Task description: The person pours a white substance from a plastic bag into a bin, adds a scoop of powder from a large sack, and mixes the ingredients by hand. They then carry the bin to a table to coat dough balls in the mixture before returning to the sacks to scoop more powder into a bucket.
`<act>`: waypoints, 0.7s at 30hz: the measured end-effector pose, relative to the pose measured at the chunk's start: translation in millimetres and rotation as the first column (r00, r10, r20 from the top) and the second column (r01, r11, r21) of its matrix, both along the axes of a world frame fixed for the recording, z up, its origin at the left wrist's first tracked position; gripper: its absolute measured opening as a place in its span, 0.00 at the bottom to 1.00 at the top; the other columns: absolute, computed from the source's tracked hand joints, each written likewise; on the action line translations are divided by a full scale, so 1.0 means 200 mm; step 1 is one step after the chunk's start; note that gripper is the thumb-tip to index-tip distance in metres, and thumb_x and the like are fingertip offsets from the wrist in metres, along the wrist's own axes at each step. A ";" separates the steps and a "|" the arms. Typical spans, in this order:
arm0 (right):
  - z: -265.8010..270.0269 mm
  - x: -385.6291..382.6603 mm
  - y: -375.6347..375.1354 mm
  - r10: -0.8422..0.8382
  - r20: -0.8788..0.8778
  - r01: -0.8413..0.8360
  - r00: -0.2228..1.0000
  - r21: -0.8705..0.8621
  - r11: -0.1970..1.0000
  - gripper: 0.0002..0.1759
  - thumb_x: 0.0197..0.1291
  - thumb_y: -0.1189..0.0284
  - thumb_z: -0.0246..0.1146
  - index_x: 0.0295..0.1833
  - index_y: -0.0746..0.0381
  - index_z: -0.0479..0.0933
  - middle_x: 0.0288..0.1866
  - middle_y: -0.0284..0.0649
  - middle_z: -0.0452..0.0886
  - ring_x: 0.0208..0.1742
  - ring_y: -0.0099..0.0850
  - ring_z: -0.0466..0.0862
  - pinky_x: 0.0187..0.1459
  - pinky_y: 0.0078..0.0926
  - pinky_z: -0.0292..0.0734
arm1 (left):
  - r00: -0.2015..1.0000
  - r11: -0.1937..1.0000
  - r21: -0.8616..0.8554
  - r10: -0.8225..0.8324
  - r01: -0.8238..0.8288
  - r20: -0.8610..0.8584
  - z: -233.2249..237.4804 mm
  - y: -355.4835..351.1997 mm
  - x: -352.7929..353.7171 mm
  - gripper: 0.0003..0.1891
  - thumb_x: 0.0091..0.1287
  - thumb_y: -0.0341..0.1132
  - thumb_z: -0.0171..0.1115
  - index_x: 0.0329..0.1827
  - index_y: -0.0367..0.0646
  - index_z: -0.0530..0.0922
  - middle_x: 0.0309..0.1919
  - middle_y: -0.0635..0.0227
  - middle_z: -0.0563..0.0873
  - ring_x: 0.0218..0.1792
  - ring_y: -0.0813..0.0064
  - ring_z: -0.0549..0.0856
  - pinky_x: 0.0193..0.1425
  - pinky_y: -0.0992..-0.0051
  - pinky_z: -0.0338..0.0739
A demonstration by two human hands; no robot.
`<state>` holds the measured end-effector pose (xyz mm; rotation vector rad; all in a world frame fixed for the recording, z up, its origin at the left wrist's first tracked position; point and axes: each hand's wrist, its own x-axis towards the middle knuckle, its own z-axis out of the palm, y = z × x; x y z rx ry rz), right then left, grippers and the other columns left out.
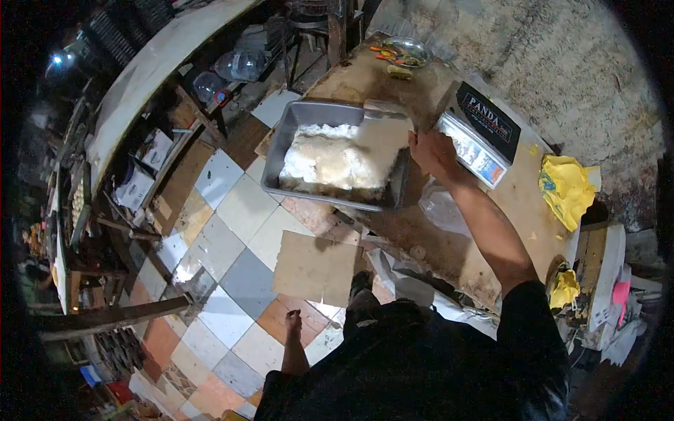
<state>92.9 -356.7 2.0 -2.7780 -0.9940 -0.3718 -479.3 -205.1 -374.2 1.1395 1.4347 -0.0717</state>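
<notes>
A grey plastic tub point(282, 149) stands on the worn table, partly filled with white powder point(321, 156). My right hand point(434, 153) is at the tub's right rim, fingers closed on the edge of a flat tan sheet point(382, 140) that looks like cardboard. That sheet overlaps the right part of the tub and hides some of the powder. Just right of this hand is a digital scale point(472, 151), next to a black box point(486, 116) lettered PANDA. Low over the tiled floor, my left hand point(293, 323) hangs with curled fingers and nothing visible in it.
A clear plastic bag point(446, 208) lies on the table point(393, 228), with a plate point(407, 52) at its far end. Yellow bags point(564, 188) are at the right. A cardboard piece point(316, 266) lies before me over the tiled floor point(232, 245). Large bottles point(240, 65) stand beyond the tub.
</notes>
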 end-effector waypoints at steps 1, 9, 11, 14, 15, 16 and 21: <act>-0.02 0.00 0.01 0.013 0.012 -0.014 1.000 0.018 1.000 0.24 0.63 0.57 0.49 0.29 0.66 0.79 0.23 0.55 0.78 0.26 0.50 0.81 0.32 0.47 0.77 | 0.997 0.999 -0.008 0.048 -0.048 0.056 -0.04 0.02 0.00 0.13 0.62 0.45 0.58 0.43 0.49 0.77 0.19 0.74 0.73 0.13 0.82 0.67 0.13 0.79 0.61; -0.15 -0.06 0.09 0.103 0.404 -0.049 0.909 -0.141 0.989 0.22 0.61 0.62 0.55 0.48 0.72 0.72 0.35 0.55 0.78 0.37 0.44 0.81 0.37 0.41 0.77 | 0.975 1.000 0.015 -0.023 0.020 0.220 -0.15 0.03 0.15 0.12 0.62 0.34 0.64 0.45 0.41 0.73 0.24 0.69 0.81 0.24 0.84 0.74 0.26 0.82 0.69; -0.14 -0.10 0.00 0.066 0.357 -0.026 0.932 -0.114 0.993 0.24 0.60 0.62 0.57 0.53 0.73 0.69 0.36 0.53 0.77 0.38 0.43 0.81 0.38 0.41 0.77 | 0.967 0.980 0.046 -0.199 0.194 0.158 0.05 -0.01 0.28 0.14 0.60 0.37 0.65 0.46 0.45 0.74 0.22 0.70 0.78 0.23 0.84 0.72 0.27 0.78 0.69; -0.14 -0.15 -0.24 -0.075 0.478 -0.007 0.875 0.168 0.986 0.24 0.59 0.63 0.59 0.52 0.72 0.66 0.34 0.51 0.75 0.36 0.46 0.80 0.37 0.44 0.76 | 0.886 0.840 0.331 -0.462 0.430 0.022 -0.01 -0.04 0.46 0.16 0.60 0.41 0.65 0.46 0.45 0.75 0.22 0.67 0.79 0.24 0.78 0.74 0.31 0.73 0.72; -0.13 -0.23 -0.36 -0.131 0.256 0.059 0.958 0.272 0.961 0.23 0.59 0.62 0.59 0.50 0.71 0.66 0.33 0.52 0.75 0.35 0.47 0.80 0.36 0.44 0.76 | 0.823 0.696 0.511 -0.567 0.504 -0.040 -0.07 -0.04 0.50 0.17 0.60 0.43 0.65 0.46 0.45 0.76 0.21 0.66 0.79 0.25 0.75 0.76 0.32 0.71 0.73; -0.15 -0.30 -0.51 -0.177 0.022 0.158 0.984 0.359 0.920 0.23 0.60 0.62 0.59 0.49 0.70 0.66 0.33 0.52 0.75 0.34 0.48 0.79 0.34 0.44 0.76 | 0.786 0.666 0.505 -0.616 0.550 -0.043 -0.05 -0.05 0.55 0.17 0.60 0.43 0.65 0.46 0.45 0.76 0.21 0.66 0.79 0.25 0.75 0.76 0.32 0.71 0.73; -0.23 -0.94 -1.40 -0.532 -0.380 0.653 0.757 0.394 0.647 0.21 0.59 0.60 0.57 0.46 0.66 0.65 0.32 0.60 0.77 0.33 0.52 0.81 0.32 0.45 0.76 | 0.544 0.540 0.304 -0.835 0.785 0.082 0.18 -0.33 1.08 0.15 0.61 0.43 0.62 0.46 0.43 0.78 0.25 0.65 0.82 0.28 0.73 0.78 0.35 0.71 0.74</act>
